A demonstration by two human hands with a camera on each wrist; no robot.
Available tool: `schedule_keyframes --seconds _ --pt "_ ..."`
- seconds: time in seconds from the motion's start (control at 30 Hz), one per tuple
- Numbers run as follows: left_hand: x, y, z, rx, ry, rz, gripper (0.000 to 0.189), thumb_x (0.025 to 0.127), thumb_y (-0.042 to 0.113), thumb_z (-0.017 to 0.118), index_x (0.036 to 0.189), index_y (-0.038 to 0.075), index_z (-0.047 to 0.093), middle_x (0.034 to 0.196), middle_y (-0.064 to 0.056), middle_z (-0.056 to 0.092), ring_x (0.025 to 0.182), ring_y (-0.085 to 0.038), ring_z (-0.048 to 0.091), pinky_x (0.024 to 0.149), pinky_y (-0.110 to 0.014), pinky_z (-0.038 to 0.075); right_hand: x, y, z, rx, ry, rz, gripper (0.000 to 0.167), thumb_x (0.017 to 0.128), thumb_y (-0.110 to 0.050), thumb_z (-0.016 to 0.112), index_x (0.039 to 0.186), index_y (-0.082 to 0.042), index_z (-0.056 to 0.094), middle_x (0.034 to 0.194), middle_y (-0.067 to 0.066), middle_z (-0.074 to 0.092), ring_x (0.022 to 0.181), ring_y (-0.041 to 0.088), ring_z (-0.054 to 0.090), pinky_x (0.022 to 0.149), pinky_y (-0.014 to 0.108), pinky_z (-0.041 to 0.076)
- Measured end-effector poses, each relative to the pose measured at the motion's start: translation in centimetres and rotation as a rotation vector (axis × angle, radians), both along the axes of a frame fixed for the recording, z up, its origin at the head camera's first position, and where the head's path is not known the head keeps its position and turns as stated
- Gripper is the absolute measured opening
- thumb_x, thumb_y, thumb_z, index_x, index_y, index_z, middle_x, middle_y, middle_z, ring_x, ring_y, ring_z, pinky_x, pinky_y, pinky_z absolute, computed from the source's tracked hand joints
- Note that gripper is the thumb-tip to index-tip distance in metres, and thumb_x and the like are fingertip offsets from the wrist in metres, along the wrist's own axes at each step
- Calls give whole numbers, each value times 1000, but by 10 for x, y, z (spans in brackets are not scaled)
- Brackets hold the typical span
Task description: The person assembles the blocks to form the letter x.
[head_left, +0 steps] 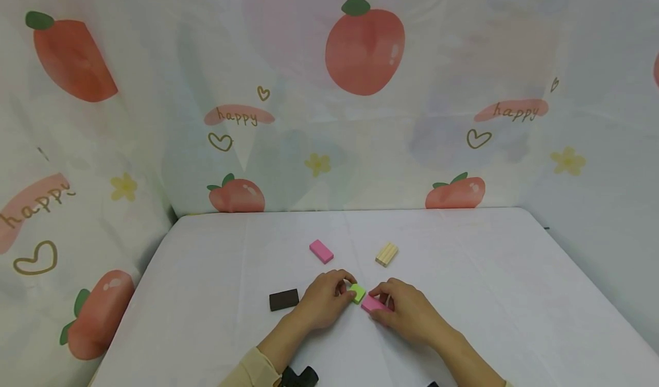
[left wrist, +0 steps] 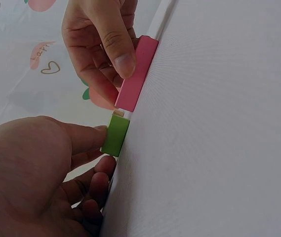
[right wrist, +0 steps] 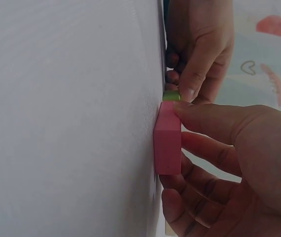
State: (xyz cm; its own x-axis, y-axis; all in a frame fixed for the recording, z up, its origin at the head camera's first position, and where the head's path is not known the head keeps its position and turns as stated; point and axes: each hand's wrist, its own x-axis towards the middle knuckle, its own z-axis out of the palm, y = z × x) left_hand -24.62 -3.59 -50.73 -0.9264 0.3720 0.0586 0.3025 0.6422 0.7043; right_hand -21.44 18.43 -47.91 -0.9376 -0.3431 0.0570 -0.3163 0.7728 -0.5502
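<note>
At the middle of the table, my left hand (head_left: 324,301) pinches a small lime-green block (head_left: 357,294) between thumb and fingers. Just to its right, my right hand (head_left: 407,310) grips a longer pink block (head_left: 372,303) by its sides. In the left wrist view the pink block (left wrist: 138,74) and the green block (left wrist: 115,136) lie nearly in line, low at the white tabletop, with a narrow gap between their ends. From the right wrist the pink block (right wrist: 168,148) hides most of the green block (right wrist: 172,95).
Farther back lie another pink block (head_left: 321,251) and a pale wooden block with lengthwise grooves (head_left: 386,254). A dark brown block (head_left: 284,300) rests left of my left hand. The white table (head_left: 206,272) meets a fruit-printed curtain (head_left: 288,164) behind.
</note>
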Motion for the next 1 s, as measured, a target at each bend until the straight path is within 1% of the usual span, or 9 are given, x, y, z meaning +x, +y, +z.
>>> schedule_keyframes --seconds 0.4,1.0 --pt "0 0 1 -6 -7 6 18 99 28 70 116 23 70 82 10 55 77 -6 47 66 -23 38 -1 -2 0 -2 -14 -14 27 85 -23 85 111 -21 74 88 -13 58 74 0 49 67 21 43" --pt "0 0 -1 -10 4 1 18 100 28 70 116 23 70 83 10 54 77 -6 47 66 -23 38 -2 -5 0 -9 -13 -32 28 84 -22 86 110 -20 75 88 -12 58 73 2 50 66 21 41"
